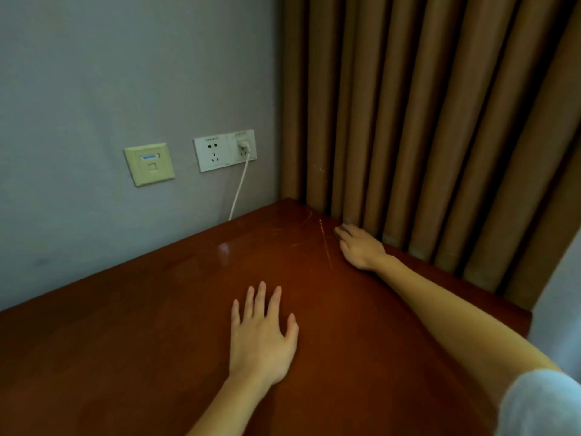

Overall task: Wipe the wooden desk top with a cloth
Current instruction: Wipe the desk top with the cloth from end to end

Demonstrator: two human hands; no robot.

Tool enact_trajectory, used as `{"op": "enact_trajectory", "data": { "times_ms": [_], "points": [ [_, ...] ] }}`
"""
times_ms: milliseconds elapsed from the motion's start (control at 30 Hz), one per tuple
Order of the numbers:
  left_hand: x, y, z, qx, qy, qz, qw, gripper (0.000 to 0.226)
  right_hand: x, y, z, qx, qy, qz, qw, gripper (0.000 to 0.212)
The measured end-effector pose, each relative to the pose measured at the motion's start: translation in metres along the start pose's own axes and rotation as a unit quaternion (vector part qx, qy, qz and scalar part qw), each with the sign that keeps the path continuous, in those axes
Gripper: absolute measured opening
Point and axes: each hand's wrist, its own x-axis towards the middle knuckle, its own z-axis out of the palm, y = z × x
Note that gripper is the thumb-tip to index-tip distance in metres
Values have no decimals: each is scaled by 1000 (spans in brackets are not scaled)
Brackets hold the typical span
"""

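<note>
The reddish-brown wooden desk top (pixel 163 335) fills the lower half of the view, glossy, with pale scratches near its far corner. My left hand (pixel 262 338) lies flat on the middle of the desk, palm down, fingers spread, holding nothing. My right hand (pixel 360 248) reaches to the far corner beside the curtain, palm down. A small dark bit of cloth (pixel 337 233) shows under its fingertips; the rest of the cloth is hidden by the hand.
A brown pleated curtain (pixel 424 121) hangs along the desk's far right edge. On the grey wall are a white double socket (pixel 217 152) with a plug and white cable (pixel 239 187) running down behind the desk, and a beige data outlet (pixel 149 164).
</note>
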Motion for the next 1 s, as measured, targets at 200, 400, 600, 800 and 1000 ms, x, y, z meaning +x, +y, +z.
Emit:
{"op": "enact_trajectory", "data": {
  "times_ms": [200,400,600,800,1000],
  "points": [
    [2,0,-1,2,-1,4,1000,61,-59,-13,6,-3,-1,-128,992,49],
    [4,-2,1,4,1,7,1000,61,-81,15,-3,12,-24,-112,993,49],
    [4,-1,1,3,1,3,1000,62,-18,24,-1,15,-10,27,999,51],
    [3,0,0,-3,2,1,1000,62,22,-26,2,-2,-19,39,999,53],
    [4,1,0,-7,7,0,1000,61,-7,-71,13,-16,-17,-76,997,52]
  ]
}}
